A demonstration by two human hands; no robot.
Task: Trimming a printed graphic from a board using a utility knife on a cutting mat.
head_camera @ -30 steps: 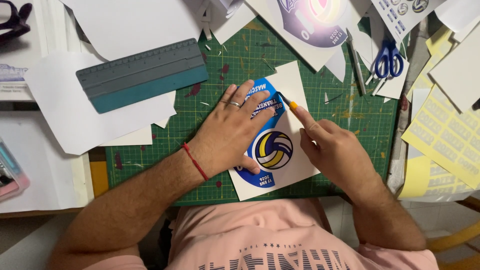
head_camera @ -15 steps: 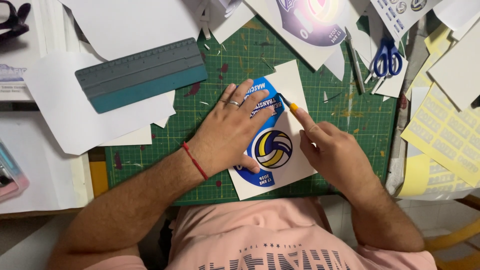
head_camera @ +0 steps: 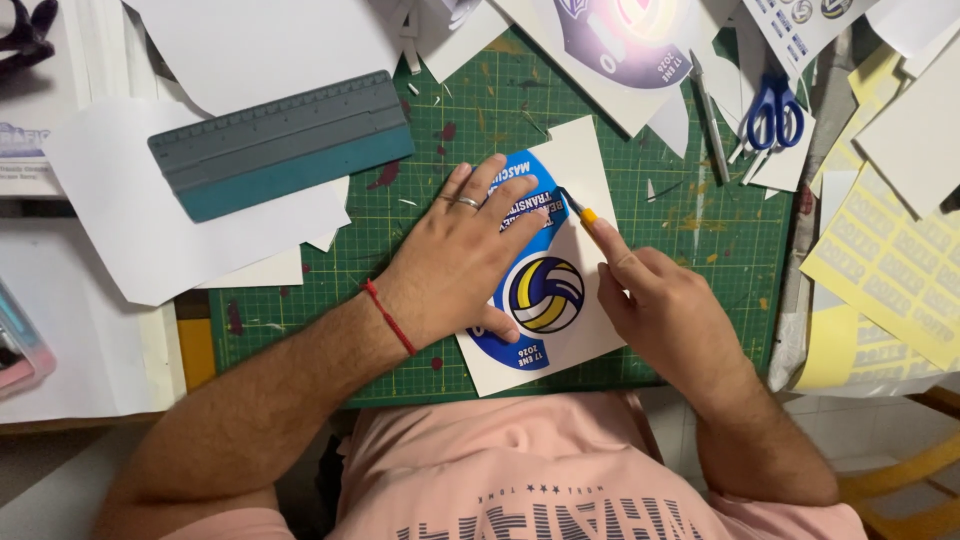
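Observation:
My left hand (head_camera: 455, 260), with a ring and a red wrist cord, lies flat on a white sheet bearing a round blue sticker (head_camera: 545, 295) with a yellow and navy ball picture. It presses the sheet onto the green cutting mat (head_camera: 690, 210). My right hand (head_camera: 665, 305) grips a small craft knife (head_camera: 578, 208) with a yellow tip. The blade touches the sheet at the sticker's upper right edge, close to my left fingertips.
A teal squeegee with a ruler edge (head_camera: 280, 145) lies on white paper at the left. Blue-handled scissors (head_camera: 775, 105) and a grey pen-like tool (head_camera: 710, 115) sit at the upper right. Yellow label sheets (head_camera: 885, 270) cover the right side. Another printed sheet (head_camera: 625, 35) lies at the top.

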